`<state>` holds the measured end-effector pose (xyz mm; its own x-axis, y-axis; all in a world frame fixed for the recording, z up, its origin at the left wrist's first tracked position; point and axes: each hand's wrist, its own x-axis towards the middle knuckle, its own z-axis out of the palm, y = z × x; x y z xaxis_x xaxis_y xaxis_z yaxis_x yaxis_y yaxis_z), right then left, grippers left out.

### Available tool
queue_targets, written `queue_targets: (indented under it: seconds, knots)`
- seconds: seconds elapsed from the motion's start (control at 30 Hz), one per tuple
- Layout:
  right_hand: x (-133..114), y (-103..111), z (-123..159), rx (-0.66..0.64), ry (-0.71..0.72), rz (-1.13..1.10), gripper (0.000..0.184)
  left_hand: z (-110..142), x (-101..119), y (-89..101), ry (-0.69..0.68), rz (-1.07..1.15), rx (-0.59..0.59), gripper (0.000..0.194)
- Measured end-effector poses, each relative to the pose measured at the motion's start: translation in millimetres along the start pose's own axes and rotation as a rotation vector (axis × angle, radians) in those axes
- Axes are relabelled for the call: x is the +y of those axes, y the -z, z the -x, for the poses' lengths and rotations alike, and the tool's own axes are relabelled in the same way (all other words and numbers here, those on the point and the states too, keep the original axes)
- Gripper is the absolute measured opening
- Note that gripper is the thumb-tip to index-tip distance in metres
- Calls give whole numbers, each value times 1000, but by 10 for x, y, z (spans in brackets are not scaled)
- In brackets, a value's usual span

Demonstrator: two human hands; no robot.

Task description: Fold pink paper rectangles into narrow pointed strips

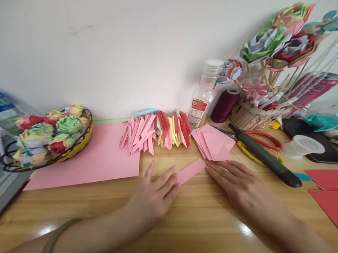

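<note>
Lying on the wooden table, the small pink strip sat slanted between two hands. It looked like folded paper. The left hand was at its lower end, palm down. The fingers were spread, with the outer one sticking out by itself and the others touching the paper. I could not tell if any finger pinched it from below. The right hand was at the upper end. Its fingers lay long and close together, with the tips at the paper's edge. The thumb was hidden, so I could not tell if that hand pinched or just pressed.

The strip was probably very light and a bit stiff along its folds. It likely could slide on the smooth wood, and a hard squeeze might crumple it. The ends and the long edges seemed the best places to hold, with soft fingertips and flat pressing.

Just past the right fingers was a loose pile of pink papers. Behind the strip stood a row of folded paper pieces, and a big pink sheet lay to the left. A long dark cutter lay beyond the right hand.
</note>
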<state>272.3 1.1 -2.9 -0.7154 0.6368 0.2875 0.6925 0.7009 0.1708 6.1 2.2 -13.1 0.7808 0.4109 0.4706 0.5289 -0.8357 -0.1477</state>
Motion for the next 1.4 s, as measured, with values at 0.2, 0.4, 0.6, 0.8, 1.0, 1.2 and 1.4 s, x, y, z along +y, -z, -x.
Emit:
queue_targets:
  seconds: [0.2,0.4,0.6,0.8,1.0,1.2,1.4]
  knots:
    - [-81,56,-72,149,-28,53,28,30,24,-15,-1,96,79,25]
    - [-266,71,-208,170,226,-72,33,-51,94,31,63,191,103,17]
    - [-359,50,-245,244,202,-132,29,-92,81,-25,-25,18,131,11]
    - [-476,140,-291,221,114,-278,29,-174,129,23,81,199,183,16]
    - [-531,155,-310,218,-22,-367,22,-232,155,44,151,312,215,18]
    - [-413,164,-305,52,-188,-637,22,-255,81,45,339,586,187,16]
    - [-272,188,-304,7,-346,-762,22,-246,-34,100,532,762,83,14]
